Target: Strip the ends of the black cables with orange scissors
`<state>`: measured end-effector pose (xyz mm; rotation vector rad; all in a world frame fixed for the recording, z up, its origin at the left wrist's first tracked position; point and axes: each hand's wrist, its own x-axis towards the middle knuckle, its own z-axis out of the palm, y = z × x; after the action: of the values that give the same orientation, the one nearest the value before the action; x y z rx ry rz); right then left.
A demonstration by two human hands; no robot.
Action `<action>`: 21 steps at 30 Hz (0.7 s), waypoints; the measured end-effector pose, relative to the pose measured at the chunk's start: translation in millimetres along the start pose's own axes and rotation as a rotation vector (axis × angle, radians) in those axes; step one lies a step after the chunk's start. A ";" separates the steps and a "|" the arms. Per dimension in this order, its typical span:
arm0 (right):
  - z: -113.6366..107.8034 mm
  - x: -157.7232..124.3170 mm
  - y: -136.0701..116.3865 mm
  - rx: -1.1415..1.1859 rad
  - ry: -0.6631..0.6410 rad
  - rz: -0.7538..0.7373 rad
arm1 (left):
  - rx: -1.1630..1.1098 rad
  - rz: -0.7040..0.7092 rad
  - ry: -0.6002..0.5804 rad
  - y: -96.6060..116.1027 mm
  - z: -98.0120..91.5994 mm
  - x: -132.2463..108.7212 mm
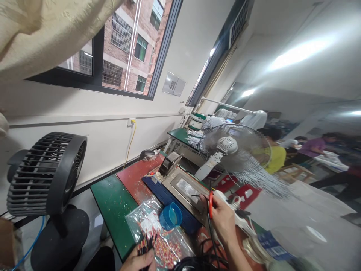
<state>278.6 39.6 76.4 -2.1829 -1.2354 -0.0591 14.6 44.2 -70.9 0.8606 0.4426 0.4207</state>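
Observation:
My left hand (141, 260), at the bottom edge, is closed around a bundle of thin black cables (146, 246) with red and yellow ends. It is beside a clear plastic bag (135, 218) of small red and yellow bits (166, 248). My right hand (224, 218) is closed on a red-handled tool (210, 205), whose exact kind I cannot make out. A thin dark tip shows by the fingers, over a tan metal box with a silvery plate (186, 188). Black cable (213, 237) hangs below this hand. Between the hands stands a blue cup (170, 216).
A black fan (47, 173) stands at left, and a larger grey fan (227, 145) beyond the green and red table (108, 199). A blurred clear container (273, 244) is at lower right. More black cable (187, 264) lies at the bottom. People (313, 146) work in the background.

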 end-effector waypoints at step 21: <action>38.0 -81.5 -16.0 -0.061 -0.122 -0.033 | -0.387 0.006 0.056 3.9 22.1 -7.0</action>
<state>210.6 3.9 27.0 -2.2472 -1.3539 0.0231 19.9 28.9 -53.7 0.4765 0.3931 0.5171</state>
